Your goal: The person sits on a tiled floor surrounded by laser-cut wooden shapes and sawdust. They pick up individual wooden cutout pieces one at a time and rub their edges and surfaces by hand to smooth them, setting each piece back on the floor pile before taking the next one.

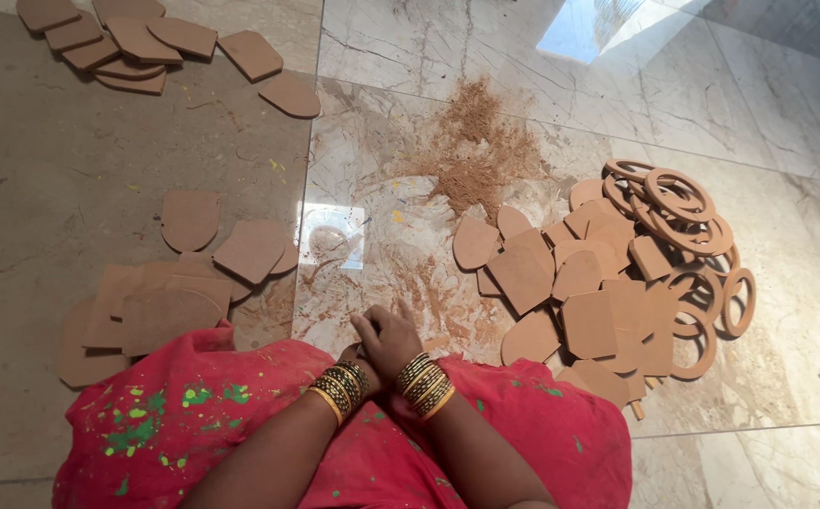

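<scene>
My right hand (388, 337) rests over my lap, just past the edge of a red cloth (193, 405), with its fingers curled in; I see nothing in them. My left hand (357, 362) lies tucked under and against it, mostly hidden. Both wrists carry gold and dark bangles (424, 385). The nearest things are flat brown board cut-outs (589, 297) heaped on the floor to the right of my hands. A second heap of the same cut-outs (160, 302) lies to the left, touching the red cloth.
Brown board rings (683, 212) lie stacked at the far side of the right heap. Sawdust (476, 141) is spread on the glossy marble floor ahead. A third group of cut-outs (137, 42) sits at the top left. The red cloth is spattered with green and yellow paint.
</scene>
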The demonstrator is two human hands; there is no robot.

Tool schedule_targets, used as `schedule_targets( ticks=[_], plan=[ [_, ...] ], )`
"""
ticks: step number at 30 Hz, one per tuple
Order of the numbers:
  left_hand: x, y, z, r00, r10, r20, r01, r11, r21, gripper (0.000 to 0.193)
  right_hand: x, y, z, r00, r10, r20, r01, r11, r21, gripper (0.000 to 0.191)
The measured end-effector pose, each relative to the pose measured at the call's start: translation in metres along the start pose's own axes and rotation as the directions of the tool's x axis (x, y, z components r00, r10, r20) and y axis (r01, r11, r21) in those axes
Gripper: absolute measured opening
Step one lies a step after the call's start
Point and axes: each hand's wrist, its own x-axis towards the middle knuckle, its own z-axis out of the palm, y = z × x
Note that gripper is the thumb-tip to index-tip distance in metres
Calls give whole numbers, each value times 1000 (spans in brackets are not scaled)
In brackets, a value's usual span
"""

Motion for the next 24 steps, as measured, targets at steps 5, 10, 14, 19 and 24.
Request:
schedule_targets(
  ticks=[5,10,14,19,24],
  plan=[
    [12,8,-13,650,-452,611,504,858,99,22,19,46,-30,897,-210,-388,58,928,-368,41],
    [19,16,-24,662,-468,585,521,849,90,22,26,56,-60,811,554,-187,-461,803,377,42],
    [11,3,-5,701,-392,596,438,896,74,26,6,-8,-40,929,210,-305,-140,962,236,42],
    [6,0,2,645,-463,608,527,846,86,28,-4,-34,-29,982,5,-188,9,997,73,42],
    [21,22,-28,612,-511,604,585,806,90,26,16,32,-63,851,510,-127,-443,826,348,44]
  ],
)
